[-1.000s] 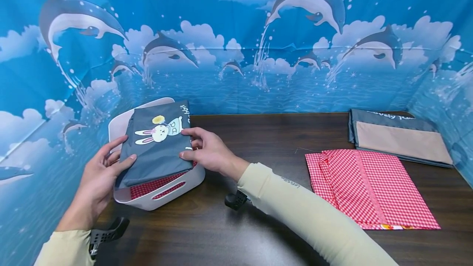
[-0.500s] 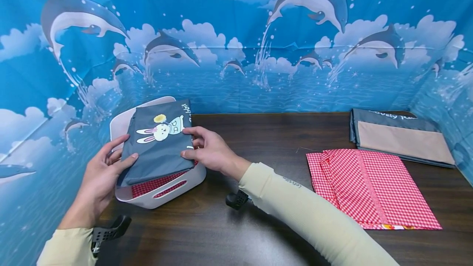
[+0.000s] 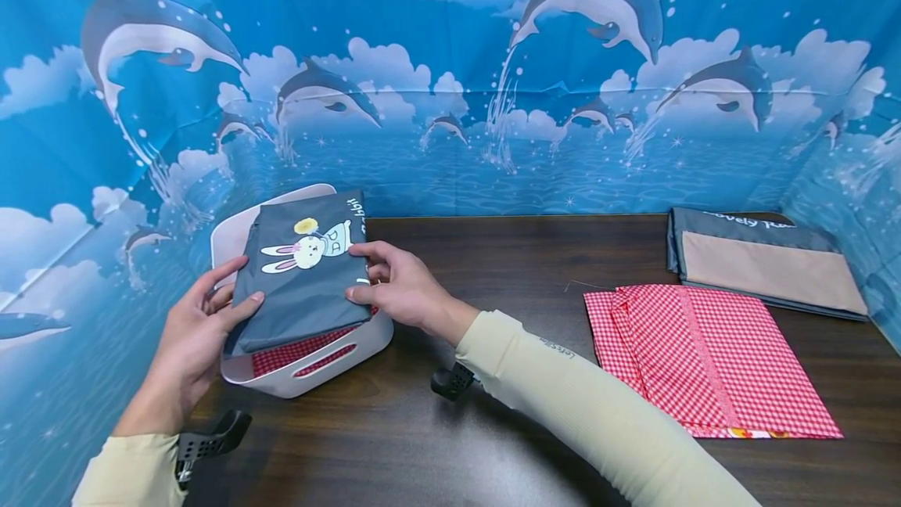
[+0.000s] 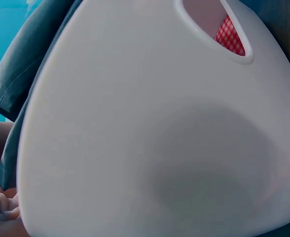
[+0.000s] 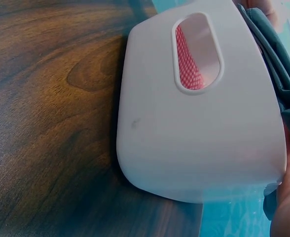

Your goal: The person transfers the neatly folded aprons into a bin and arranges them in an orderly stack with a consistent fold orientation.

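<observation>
A folded dark grey cloth (image 3: 296,300) with a white rabbit print lies over the top of a white plastic basket (image 3: 278,383). My left hand (image 3: 193,335) grips its left edge, thumb on top. My right hand (image 3: 401,284) pinches its right edge, index finger and thumb on the upper face. Below it, red checked cloth (image 3: 285,356) shows inside the basket and through the handle slot. In the left wrist view, the basket wall (image 4: 110,123) hides most of the hand. In the right wrist view, grey folds (image 5: 275,59) overhang the rim beside the fingers.
A folded red and white checked cloth (image 3: 739,358) lies on the dark wooden table (image 3: 493,257) at the right. Behind it is another folded grey cloth with a beige panel (image 3: 767,268). A blue dolphin curtain (image 3: 450,155) stands along the back and sides.
</observation>
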Action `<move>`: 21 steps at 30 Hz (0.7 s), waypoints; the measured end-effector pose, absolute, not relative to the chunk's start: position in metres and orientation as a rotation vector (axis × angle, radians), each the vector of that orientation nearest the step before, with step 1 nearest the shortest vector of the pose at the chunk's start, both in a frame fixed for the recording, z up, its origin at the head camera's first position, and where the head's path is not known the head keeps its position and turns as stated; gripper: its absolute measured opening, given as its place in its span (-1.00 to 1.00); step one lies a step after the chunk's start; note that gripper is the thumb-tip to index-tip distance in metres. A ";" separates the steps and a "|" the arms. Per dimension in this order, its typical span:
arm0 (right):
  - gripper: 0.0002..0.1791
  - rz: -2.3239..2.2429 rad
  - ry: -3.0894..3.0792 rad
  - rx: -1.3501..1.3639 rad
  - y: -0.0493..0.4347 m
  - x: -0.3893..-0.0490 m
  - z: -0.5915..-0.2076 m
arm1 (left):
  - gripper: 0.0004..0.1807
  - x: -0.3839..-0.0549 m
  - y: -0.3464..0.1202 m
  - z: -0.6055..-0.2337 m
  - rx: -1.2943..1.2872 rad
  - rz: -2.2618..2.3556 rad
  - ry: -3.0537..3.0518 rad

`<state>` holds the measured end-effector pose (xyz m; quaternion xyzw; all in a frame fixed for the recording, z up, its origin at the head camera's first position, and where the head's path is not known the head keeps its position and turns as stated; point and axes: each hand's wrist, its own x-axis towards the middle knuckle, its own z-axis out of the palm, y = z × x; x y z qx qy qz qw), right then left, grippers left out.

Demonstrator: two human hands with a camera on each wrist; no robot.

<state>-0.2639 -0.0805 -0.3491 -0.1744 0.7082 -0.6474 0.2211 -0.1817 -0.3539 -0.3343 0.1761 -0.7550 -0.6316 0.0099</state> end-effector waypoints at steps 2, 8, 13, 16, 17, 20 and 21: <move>-0.34 -1.796 1.950 -0.484 -0.080 -0.264 -0.350 | -0.10 -0.181 -0.354 -0.335 0.547 -1.968 -2.363; -0.34 -1.809 1.940 -0.492 -0.080 -0.264 -0.351 | -0.10 -0.181 -0.352 -0.334 0.572 -1.952 -2.382; -0.35 -1.811 1.934 -0.501 -0.080 -0.265 -0.352 | -0.10 -0.180 -0.350 -0.333 0.573 -1.959 -2.385; -0.34 -1.816 1.931 -0.508 -0.081 -0.265 -0.352 | -0.10 -0.180 -0.350 -0.332 0.566 -1.971 -2.372; -0.34 -1.818 1.930 -0.509 -0.081 -0.265 -0.352 | -0.10 -0.180 -0.350 -0.332 0.562 -1.968 -2.374; -0.34 -1.824 1.930 -0.510 -0.081 -0.265 -0.352 | -0.10 -0.181 -0.351 -0.332 0.554 -1.962 -2.378; -0.34 -1.825 1.929 -0.511 -0.081 -0.265 -0.352 | -0.10 -0.181 -0.351 -0.332 0.552 -1.958 -2.381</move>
